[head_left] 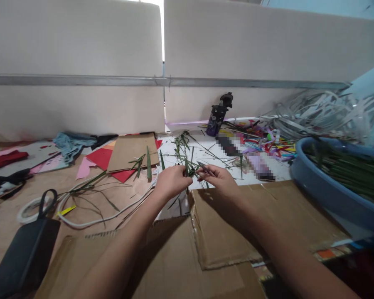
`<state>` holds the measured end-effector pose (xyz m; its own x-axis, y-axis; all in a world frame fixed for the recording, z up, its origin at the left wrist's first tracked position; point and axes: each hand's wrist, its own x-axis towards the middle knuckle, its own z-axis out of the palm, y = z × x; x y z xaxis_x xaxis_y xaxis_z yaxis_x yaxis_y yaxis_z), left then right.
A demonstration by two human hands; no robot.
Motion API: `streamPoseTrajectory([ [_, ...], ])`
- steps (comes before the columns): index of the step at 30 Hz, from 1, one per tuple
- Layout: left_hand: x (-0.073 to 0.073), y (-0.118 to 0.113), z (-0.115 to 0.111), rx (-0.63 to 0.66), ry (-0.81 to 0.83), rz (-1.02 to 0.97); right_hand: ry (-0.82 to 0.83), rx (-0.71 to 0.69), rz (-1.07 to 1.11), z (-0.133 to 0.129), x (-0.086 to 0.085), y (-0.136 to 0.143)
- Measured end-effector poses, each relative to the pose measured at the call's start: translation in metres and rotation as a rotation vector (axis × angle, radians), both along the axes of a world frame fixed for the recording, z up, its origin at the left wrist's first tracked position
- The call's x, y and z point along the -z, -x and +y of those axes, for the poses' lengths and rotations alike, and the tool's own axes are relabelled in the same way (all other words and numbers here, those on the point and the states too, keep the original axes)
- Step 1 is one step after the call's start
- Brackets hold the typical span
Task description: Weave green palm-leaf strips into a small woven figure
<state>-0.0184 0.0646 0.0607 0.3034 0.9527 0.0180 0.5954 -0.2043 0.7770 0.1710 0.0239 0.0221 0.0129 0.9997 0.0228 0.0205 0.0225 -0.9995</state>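
Observation:
In front of me, my left hand (pixel 173 181) is closed in a pinch on narrow green leaf strips (pixel 187 160). Beside it on the right is my right hand (pixel 220 181), its thumb and fingers pinched around something thin and dark that I cannot make out. Between the two hands the strips come together in a small dark tangle (pixel 191 171). More strips and thin stems (pixel 182 143) spread over the white surface just beyond my fingers.
Cardboard sheets (pixel 230 232) lie under my forearms. A blue basin (pixel 336 199) of long green leaves stands at the right. A dark bottle (pixel 216 120) with its lid up stands by the wall. At left are a black case (pixel 25 253), a white cable (pixel 90 224) and tape (pixel 31 211).

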Motion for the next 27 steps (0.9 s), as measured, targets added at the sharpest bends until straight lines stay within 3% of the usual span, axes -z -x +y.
streamPoseTrajectory([
  [8, 0.005, -0.002, -0.004, 0.116, -0.036, 0.066, 0.111, -0.102, 0.219, 0.003, -0.004, 0.021],
  [17, 0.006, 0.002, 0.001, 0.116, -0.052, 0.072, 0.064, 0.004, 0.103, 0.024, 0.009, 0.01],
  [22, 0.007, 0.01, 0.012, 0.192, 0.038, 0.022, 0.11, 0.074, 0.104, 0.03, 0.013, -0.001],
  [27, 0.012, 0.013, 0.018, 0.261, 0.241, -0.131, 0.123, 0.132, 0.178, 0.033, 0.02, -0.001],
])
